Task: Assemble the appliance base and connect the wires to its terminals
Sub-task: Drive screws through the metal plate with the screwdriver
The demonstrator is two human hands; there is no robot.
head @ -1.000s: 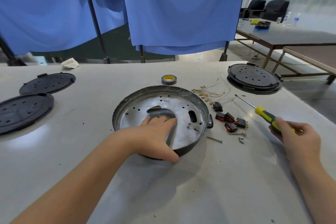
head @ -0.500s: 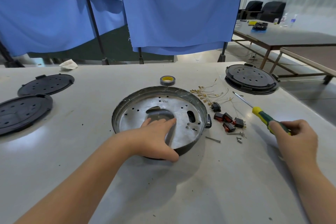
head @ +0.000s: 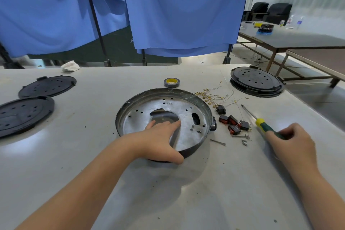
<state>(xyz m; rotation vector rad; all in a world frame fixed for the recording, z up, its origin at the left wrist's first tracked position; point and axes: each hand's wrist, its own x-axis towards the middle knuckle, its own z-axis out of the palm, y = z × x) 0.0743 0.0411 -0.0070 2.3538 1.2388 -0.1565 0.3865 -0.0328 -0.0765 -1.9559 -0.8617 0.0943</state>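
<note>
While the left hand (head: 160,136) grasps the metal base (head: 164,117) by its near rim, the right hand (head: 291,142) is clenched round the screwdriver (head: 261,123). Steady the base; collect a screw (head: 218,142) next.

Left hand (head: 160,136) grips metal base (head: 164,117) — right hand (head: 293,142) apparently grips screwdriver (head: 261,123).

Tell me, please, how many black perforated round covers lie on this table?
3: two at the left edge, overlapping, and one far right, which may be stacked on another beneath.

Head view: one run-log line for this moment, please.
left hand: grips metal base near rim | right hand: holds screwdriver | wires, switches: loose on table | wiring: not started
</note>
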